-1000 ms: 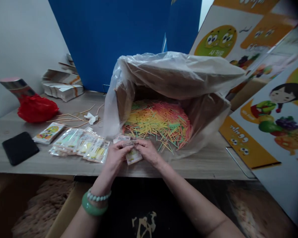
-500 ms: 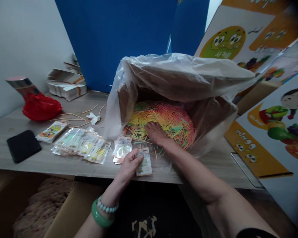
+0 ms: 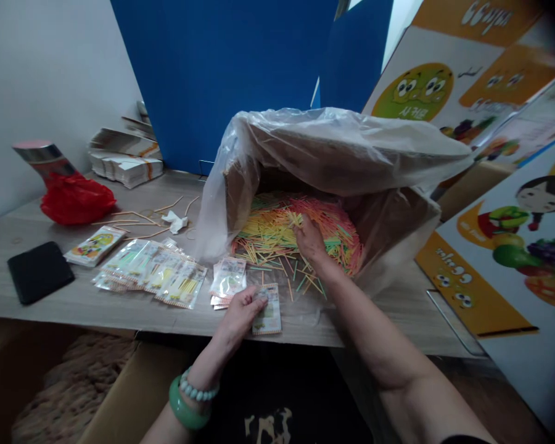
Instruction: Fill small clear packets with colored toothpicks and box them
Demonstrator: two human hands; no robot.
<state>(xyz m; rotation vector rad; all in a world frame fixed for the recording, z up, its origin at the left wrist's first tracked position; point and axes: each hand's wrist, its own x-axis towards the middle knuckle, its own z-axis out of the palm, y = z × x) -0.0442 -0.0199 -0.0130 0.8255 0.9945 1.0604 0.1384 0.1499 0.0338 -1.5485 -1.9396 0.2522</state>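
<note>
My left hand point(image 3: 244, 311) pinches the upper left edge of a small printed clear packet point(image 3: 268, 313) at the table's front edge. My right hand point(image 3: 309, 239) is inside a plastic-lined carton point(image 3: 398, 216), its fingers closed on some pale yellow sticks point(image 3: 296, 218). Under and around it lies a heap of thin pink, yellow, green and orange sticks point(image 3: 268, 225). Left of the held packet is a small stack of similar packets point(image 3: 229, 277). Farther left, filled packets point(image 3: 180, 285) with coloured sticks lie fanned out.
A black flat item point(image 3: 41, 271), a card pack point(image 3: 96, 245), a red bag point(image 3: 78, 198) and a white crumpled scrap point(image 3: 174, 221) are on the left. Stacked cards point(image 3: 127, 157) stand behind. Printed cartons point(image 3: 522, 246) rise on the right, and an open box point(image 3: 115, 394) sits below left.
My right hand has moved right and slightly up, and pale yellow sticks now show at its fingers. More loose sticks lie at the carton's front. My left hand still holds the packet, slightly lower.
</note>
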